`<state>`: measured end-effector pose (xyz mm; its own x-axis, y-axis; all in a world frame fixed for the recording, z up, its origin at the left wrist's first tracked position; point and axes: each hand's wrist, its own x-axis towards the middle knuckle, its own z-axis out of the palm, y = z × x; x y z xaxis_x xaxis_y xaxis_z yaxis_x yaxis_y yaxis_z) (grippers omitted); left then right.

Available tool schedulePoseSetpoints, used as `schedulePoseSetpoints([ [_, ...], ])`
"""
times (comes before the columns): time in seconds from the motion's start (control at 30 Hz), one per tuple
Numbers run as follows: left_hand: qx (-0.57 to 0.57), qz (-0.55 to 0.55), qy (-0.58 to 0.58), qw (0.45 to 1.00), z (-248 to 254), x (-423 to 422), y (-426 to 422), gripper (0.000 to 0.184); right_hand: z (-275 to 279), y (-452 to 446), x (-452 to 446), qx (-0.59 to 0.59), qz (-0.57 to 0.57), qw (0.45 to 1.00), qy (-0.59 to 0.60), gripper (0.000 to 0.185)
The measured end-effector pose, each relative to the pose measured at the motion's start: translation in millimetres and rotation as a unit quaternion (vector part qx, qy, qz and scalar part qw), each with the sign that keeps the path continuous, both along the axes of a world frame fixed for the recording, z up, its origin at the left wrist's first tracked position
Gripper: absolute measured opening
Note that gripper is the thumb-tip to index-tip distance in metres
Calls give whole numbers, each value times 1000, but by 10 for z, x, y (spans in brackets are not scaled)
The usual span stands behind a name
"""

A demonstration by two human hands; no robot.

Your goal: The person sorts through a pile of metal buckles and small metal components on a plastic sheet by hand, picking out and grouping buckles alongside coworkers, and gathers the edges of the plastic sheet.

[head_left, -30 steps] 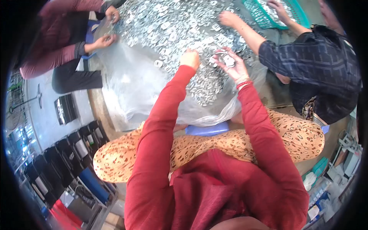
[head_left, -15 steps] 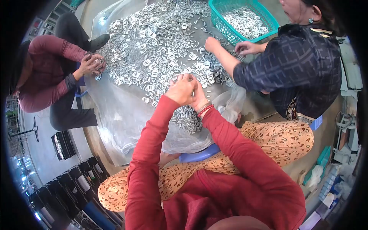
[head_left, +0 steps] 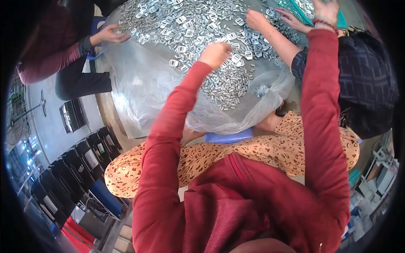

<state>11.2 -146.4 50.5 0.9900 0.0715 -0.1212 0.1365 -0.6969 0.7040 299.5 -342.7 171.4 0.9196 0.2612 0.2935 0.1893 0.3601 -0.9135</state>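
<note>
My left hand [head_left: 216, 55] is over the pile on the sheet, its fingers curled together; what they hold, if anything, is hidden. White slotted buckles [head_left: 236, 58] lie beside it, among many small grey metal pieces [head_left: 225, 86] heaped closer to me. My right hand [head_left: 327, 12], with a red bead bracelet at the wrist, is stretched out to the green basket [head_left: 342, 17] at the upper right. Its fingers look apart, though the top edge of the view cuts some off. Pale buckles [head_left: 307, 7] lie inside the basket.
Clear plastic sheeting [head_left: 139, 92] lies under the pile, bunched near my feet. One co-worker's hand [head_left: 112, 34] is at the left edge of the pile. Another co-worker's hands [head_left: 256, 20] work at the right, close to my right arm. A blue stool [head_left: 228, 136] shows before me.
My hands were together over the near heap and have come apart. The right went up to the basket, the left onto the pile. The view shifted, and the left co-worker's hands separated.
</note>
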Motion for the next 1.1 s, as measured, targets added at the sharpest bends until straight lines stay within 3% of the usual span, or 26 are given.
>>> schedulePoseSetpoints([
  [0.03, 83, -37, -30, 995, -313, 44, -209, 22, 1, 67, -124, -14, 21, 999, -43, 34],
  [0.07, 190, -19, 19, 981, -393, 62, -433, 18, -22, 179, -313, -19, 73, 995, -72, 34],
  [0.1, 218, 3, 6, 976, -497, 59, -535, 16, -93, 302, -573, -27, 145, 986, -72, 34],
  [0.13, 246, 24, -7, 969, -596, 45, -609, 15, -92, 490, -946, -39, 213, 975, 44, 29],
  [0.17, 274, 44, -21, 960, -643, 33, -646, 14, -284, 567, -1031, -117, 272, 953, 71, 30],
  [0.2, 255, 28, 39, 966, -559, 19, -657, 13, -475, 645, -1115, -198, 332, 918, 86, 31],
  [0.23, 268, 18, 54, 962, -543, -32, -651, 14, -848, 723, -1115, -338, 378, 862, 9, 39],
  [0.3, 299, 2, 86, 950, -544, -177, -567, 15, -1616, 729, -1466, -527, 333, 754, -208, 58],
  [0.37, 305, 18, 48, 951, -556, -337, -417, 15, -2101, 672, -1619, -653, 276, 688, -155, 70],
  [0.43, 324, 43, 29, 945, -507, -464, -300, 16, -1978, 641, -1940, -705, 167, 648, -234, 70],
  [0.5, 286, 78, 52, 954, -643, -552, -210, 18, -2009, 609, -2267, -677, 130, 688, -227, 60],
  [0.57, 254, 117, 50, 959, -931, -572, -68, 23, -1984, 524, -2448, -691, 147, 662, -250, 54],
  [0.6, 276, 129, 91, 948, -753, -602, -39, 30, -1928, 475, -2506, -674, 157, 689, -217, 52],
  [0.67, 206, 160, 106, 960, -704, -692, 87, 26, -2065, 410, -2552, -607, 162, 754, -189, 45],
  [0.77, 133, 196, 105, 966, -794, -819, 308, 29, -1573, 563, -2613, -472, 250, 832, 147, 40],
  [0.8, 115, 205, 117, 965, -755, -856, 368, 28, -1609, 632, -2662, -344, 260, 874, 222, 36],
  [0.9, 60, 257, 116, 958, -847, -942, 662, 28, -1577, 839, -2619, -166, 294, 880, 335, 37],
  [0.97, 15, 294, 78, 952, -925, -1017, 895, 27, -1483, 828, -2464, -215, 379, 830, 347, 34],
  [1.0, -226, 364, 95, 898, -656, -1000, 929, 24, -1465, 817, -2426, -249, 375, 833, 322, 32],
  [1.1, -432, 361, 73, 823, -465, -1030, 1087, 25, -1413, 749, -2294, -367, 352, 819, 267, 31],
])
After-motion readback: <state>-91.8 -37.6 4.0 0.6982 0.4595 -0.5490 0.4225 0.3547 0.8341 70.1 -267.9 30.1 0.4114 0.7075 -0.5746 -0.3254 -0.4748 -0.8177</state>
